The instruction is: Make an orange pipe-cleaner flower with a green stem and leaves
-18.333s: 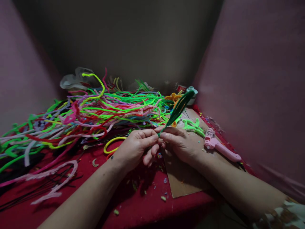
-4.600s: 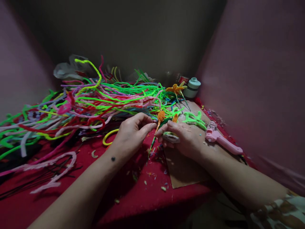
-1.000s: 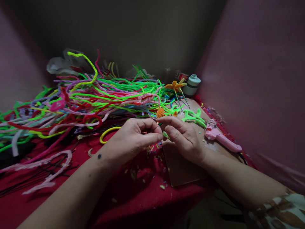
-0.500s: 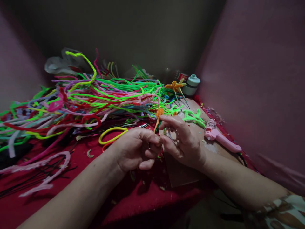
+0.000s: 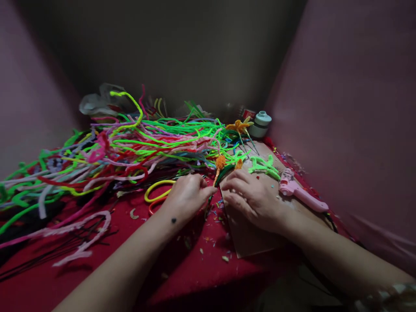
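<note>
My left hand [image 5: 190, 193] is closed in a pinch on the thin stem of an orange pipe-cleaner flower [image 5: 220, 162], which stands upright above the fingers. Just to the right, my right hand [image 5: 248, 195] hovers low over a brown board [image 5: 251, 238], its fingers bent but apart, and nothing shows in them. Beyond its fingertips lie a dark green pipe-cleaner piece [image 5: 224, 174] and a small orange piece [image 5: 238, 164]. Scissors [image 5: 160, 190] with yellow and orange handles lie partly hidden behind my left hand.
A large heap of coloured pipe cleaners [image 5: 156, 143] spreads across the red cloth [image 5: 208, 268]. On the board's right side rest a pink glue gun [image 5: 302, 193] and bright green pieces [image 5: 264, 165]. Orange flowers [image 5: 239, 125] and a pale bottle [image 5: 261, 125] stand behind.
My left hand has turned over, back upward, still pinching the orange flower's stem. My right hand has moved away from the flower and down toward the board. The view has shifted slightly.
</note>
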`<state>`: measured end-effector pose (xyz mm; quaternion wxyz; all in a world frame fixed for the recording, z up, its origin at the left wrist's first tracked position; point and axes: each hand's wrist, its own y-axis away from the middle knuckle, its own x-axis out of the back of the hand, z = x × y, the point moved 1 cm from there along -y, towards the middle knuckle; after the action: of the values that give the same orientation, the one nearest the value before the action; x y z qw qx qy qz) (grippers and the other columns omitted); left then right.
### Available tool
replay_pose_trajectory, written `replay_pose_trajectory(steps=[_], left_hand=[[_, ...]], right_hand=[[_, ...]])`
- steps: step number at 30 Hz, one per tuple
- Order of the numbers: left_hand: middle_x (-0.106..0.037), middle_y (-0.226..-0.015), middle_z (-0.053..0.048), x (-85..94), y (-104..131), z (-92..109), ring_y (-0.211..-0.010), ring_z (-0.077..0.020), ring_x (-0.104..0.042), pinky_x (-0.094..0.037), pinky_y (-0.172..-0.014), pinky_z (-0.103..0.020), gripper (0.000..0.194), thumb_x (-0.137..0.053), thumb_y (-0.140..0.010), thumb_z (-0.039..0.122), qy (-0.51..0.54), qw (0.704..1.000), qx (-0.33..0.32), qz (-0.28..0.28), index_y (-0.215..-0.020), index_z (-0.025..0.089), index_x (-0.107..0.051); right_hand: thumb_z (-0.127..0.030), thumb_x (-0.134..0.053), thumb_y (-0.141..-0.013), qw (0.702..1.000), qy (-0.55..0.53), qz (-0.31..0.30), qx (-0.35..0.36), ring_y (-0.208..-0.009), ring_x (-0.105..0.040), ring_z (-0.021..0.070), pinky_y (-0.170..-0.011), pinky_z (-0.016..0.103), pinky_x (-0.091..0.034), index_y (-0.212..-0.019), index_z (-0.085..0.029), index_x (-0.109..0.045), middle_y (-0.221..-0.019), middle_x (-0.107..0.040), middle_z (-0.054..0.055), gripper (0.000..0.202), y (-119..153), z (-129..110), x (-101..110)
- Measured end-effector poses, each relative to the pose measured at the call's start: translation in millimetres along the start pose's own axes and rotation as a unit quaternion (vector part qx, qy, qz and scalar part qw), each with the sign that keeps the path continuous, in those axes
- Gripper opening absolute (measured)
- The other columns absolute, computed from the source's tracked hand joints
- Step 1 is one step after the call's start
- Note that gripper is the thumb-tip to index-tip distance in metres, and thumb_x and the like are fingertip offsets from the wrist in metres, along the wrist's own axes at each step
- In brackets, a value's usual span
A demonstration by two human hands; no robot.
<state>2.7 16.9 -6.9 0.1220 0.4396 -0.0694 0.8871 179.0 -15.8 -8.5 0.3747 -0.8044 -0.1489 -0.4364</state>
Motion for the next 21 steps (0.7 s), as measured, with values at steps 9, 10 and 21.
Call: replay_pose_trajectory(steps=[9, 10, 21], left_hand=[[-0.034, -0.037, 0.006, -14.0, -3.5, -2.9, -0.036, -0.0077, -0.031, -0.022, -0.042, -0.024, 0.026, -0.050, -0.069, 0.025, 0.128, 0.986, 0.083, -0.069, -0.044, 0.019, -0.042], [-0.031, -0.037, 0.007, -11.2, -2.2, -1.5, -0.034, -0.0069, -0.028, -0.020, -0.040, -0.023, 0.027, -0.050, -0.069, 0.027, 0.165, 0.979, 0.093, -0.081, -0.046, 0.019, -0.041], [-0.041, -0.048, 0.007, 8.7, 9.1, 6.9, -0.042, -0.0034, -0.028, -0.020, -0.041, -0.018, 0.025, -0.063, -0.070, 0.038, 0.403, 0.914, -0.018, -0.038, -0.067, 0.014, -0.057]], right_hand=[[-0.020, -0.048, -0.088, 0.997, 0.070, -0.011, -0.007, -0.090, -0.053, 0.0203, -0.082, 0.039, -0.045, -0.084, -0.015, -0.063, -0.091, -0.061, 0.010, 0.016, 35.1, 6.8, -6.4], [-0.019, -0.049, -0.087, 0.998, 0.067, 0.013, 0.002, -0.095, -0.052, 0.0213, -0.086, 0.041, -0.044, -0.085, -0.016, -0.063, -0.094, -0.062, 0.010, 0.015, 34.8, 6.7, -5.3], [-0.026, -0.056, -0.084, 0.946, -0.248, 0.059, -0.200, -0.089, -0.059, 0.0190, -0.082, 0.038, -0.044, -0.096, -0.020, -0.067, -0.093, -0.067, 0.007, 0.017, 16.9, -0.5, 0.4]])
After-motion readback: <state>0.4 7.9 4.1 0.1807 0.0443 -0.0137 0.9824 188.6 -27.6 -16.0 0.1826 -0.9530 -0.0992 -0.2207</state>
